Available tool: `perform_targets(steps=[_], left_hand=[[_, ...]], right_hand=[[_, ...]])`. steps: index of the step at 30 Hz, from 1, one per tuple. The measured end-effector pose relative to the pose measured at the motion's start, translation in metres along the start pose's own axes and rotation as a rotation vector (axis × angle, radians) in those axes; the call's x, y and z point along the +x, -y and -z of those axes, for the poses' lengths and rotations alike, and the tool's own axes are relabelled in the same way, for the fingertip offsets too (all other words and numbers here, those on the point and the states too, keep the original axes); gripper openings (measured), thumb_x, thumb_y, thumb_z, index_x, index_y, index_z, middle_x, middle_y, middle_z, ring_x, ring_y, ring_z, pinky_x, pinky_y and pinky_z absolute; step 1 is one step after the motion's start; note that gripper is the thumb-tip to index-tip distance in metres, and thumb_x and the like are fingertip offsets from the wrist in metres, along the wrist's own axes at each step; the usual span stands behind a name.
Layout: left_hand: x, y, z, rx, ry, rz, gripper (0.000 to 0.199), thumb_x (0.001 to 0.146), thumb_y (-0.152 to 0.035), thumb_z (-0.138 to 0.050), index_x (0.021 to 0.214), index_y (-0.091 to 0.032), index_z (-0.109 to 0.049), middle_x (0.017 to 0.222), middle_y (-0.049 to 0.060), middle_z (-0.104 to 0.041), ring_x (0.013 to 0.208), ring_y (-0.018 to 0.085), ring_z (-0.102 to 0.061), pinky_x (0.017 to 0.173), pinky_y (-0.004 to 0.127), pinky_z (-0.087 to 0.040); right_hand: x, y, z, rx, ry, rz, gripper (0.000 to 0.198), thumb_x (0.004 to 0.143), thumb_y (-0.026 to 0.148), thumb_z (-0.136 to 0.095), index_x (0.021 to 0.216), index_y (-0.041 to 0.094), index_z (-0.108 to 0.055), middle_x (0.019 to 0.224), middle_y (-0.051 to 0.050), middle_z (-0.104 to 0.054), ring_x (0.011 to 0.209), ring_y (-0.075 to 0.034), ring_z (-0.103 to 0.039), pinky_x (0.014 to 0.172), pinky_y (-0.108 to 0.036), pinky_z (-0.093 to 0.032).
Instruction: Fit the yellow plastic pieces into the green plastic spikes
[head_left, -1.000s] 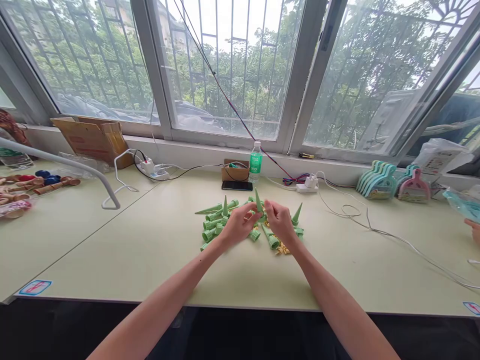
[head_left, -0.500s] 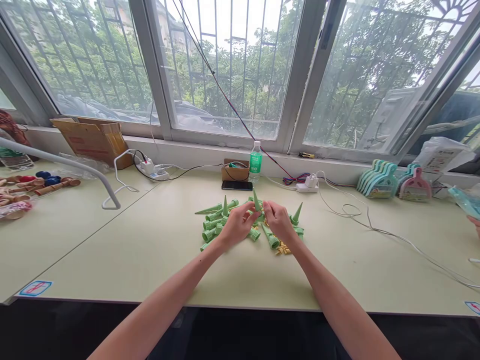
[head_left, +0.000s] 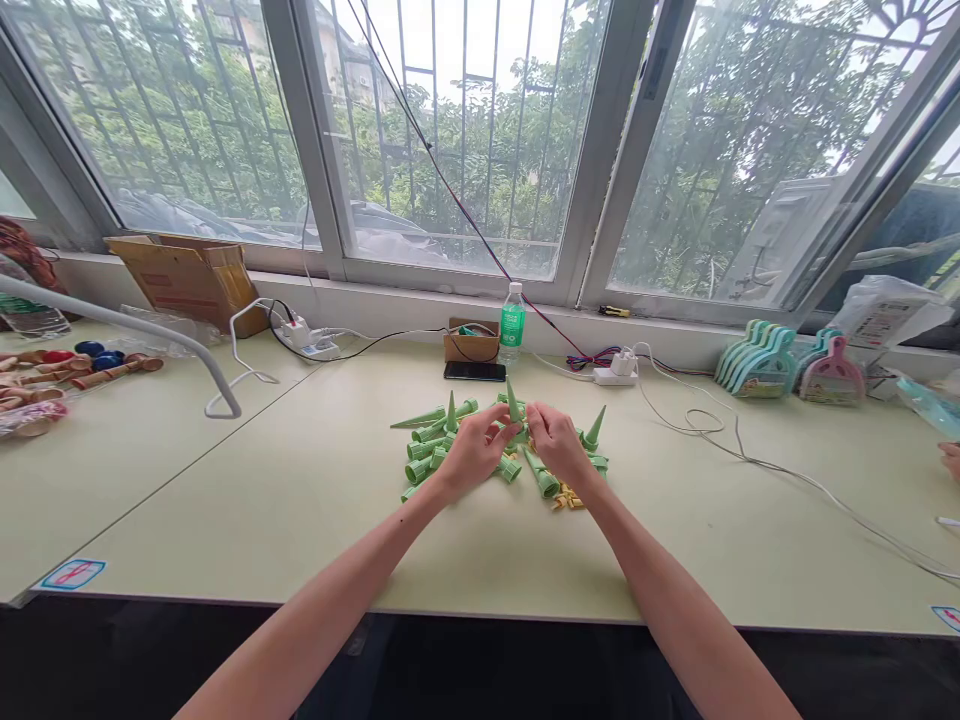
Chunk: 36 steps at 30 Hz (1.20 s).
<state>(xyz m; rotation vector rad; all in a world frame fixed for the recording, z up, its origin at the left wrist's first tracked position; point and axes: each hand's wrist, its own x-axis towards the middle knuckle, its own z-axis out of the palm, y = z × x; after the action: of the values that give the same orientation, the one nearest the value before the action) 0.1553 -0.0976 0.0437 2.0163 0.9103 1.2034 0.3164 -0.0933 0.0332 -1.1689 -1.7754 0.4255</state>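
Observation:
My left hand (head_left: 478, 445) pinches a green plastic spike (head_left: 513, 402) upright, its tip pointing up. Close beside it, my right hand (head_left: 553, 437) is closed with thumb and fingers together; whatever it holds is hidden. Around and under both hands lies a pile of similar green spikes (head_left: 420, 449) with wide ribbed collars, some standing on end, such as the spike (head_left: 595, 428) to the right. Small yellow pieces (head_left: 568, 498) lie heaped by my right wrist, partly covered by the hand and a spike.
Behind the pile are a black phone (head_left: 475, 371), a small cardboard box (head_left: 471, 346) and a water bottle (head_left: 511, 325). White cables (head_left: 739, 450) cross the table's right side. Dustpan-shaped items (head_left: 757, 362) stand at right; wooden toys (head_left: 112, 372) lie at left. Another person's hand (head_left: 951, 458) shows at the right edge.
My hands and the green spike hold almost the same position. The view has shifted very slightly, and the other person's hand at the right edge has moved a little lower.

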Motion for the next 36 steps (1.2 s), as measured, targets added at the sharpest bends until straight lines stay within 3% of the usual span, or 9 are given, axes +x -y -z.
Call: perform_targets(steps=[7,15,25,36], left_hand=[[0.000,0.005,-0.001,0.077,-0.038,-0.065,0.029,0.091,-0.042,-0.052,0.090,-0.015,-0.061,0.081,0.003,-0.060,0.055,0.007,-0.045,0.049,0.019,-0.044],[0.000,0.011,0.000,0.184,-0.052,-0.130,0.022,0.093,-0.034,-0.051,0.098,-0.016,-0.064,0.083,0.003,-0.063,0.057,0.008,-0.046,0.053,0.020,-0.043],[-0.001,0.017,0.004,0.366,-0.049,-0.312,0.022,0.097,-0.027,-0.044,0.104,-0.018,-0.062,0.081,0.003,-0.058,0.065,0.012,-0.051,0.062,0.023,-0.042],[-0.003,0.016,0.010,0.473,0.031,-0.387,0.032,0.098,-0.020,-0.039,0.126,-0.023,-0.055,0.111,0.009,-0.063,0.075,0.012,-0.060,0.069,0.023,-0.047]], right_hand=[[0.000,0.000,0.001,0.001,0.008,0.010,0.042,0.099,0.049,-0.031,0.066,0.022,-0.035,0.056,0.004,-0.039,0.052,-0.013,-0.035,0.053,-0.027,-0.027],[0.000,0.000,0.001,-0.008,0.012,0.015,0.041,0.099,0.048,-0.030,0.067,0.023,-0.034,0.056,0.004,-0.038,0.052,-0.013,-0.035,0.053,-0.027,-0.028],[0.000,0.001,0.001,-0.035,-0.001,0.031,0.042,0.099,0.046,-0.029,0.065,0.023,-0.033,0.055,0.004,-0.036,0.053,-0.013,-0.034,0.054,-0.027,-0.029],[0.001,-0.002,-0.001,0.009,0.014,0.019,0.036,0.097,0.040,-0.031,0.068,0.022,-0.039,0.059,0.003,-0.040,0.057,-0.014,-0.034,0.057,-0.028,-0.029]])
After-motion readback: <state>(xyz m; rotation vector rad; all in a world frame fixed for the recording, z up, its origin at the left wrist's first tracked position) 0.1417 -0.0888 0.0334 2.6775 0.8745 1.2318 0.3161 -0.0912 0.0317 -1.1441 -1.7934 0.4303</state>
